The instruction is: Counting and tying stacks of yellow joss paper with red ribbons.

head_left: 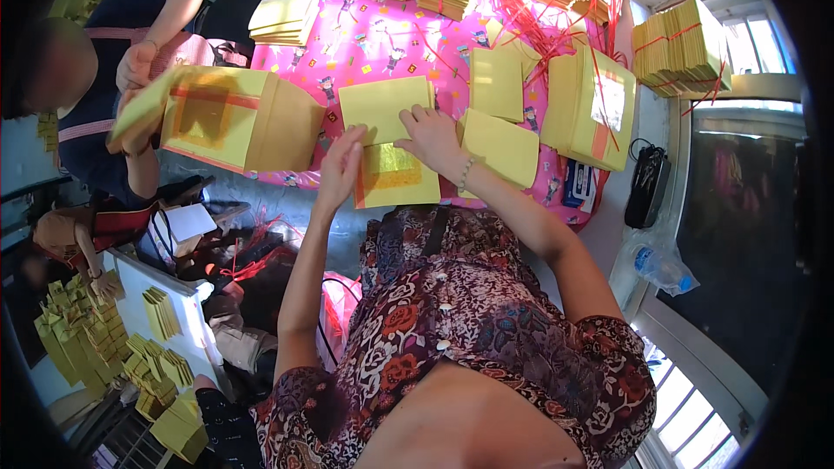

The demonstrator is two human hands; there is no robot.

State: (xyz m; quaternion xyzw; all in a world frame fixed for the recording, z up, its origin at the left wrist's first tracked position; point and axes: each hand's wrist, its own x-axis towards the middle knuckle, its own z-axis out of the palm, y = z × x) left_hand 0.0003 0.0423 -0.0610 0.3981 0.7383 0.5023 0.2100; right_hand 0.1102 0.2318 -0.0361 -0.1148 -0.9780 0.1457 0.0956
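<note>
A yellow paper sheet lies in front of me, overlapping a yellow sheet with a shiny gold square closer to my body. My right hand rests on the papers where they meet, palm down with fingers spread. At their left edge, my left hand is turned on its side with fingers stretched out, the tips touching the paper. Right of my right hand is a loose yellow sheet, partly under my wrist. A thick stack of gold-square paper stands to the left.
A pink patterned cloth covers the table. Red string tangles at the far right, near tied paper bundles. Another stack stands right. Across the left corner, a co-worker's hand is above some paper. A plastic bottle lies by the window.
</note>
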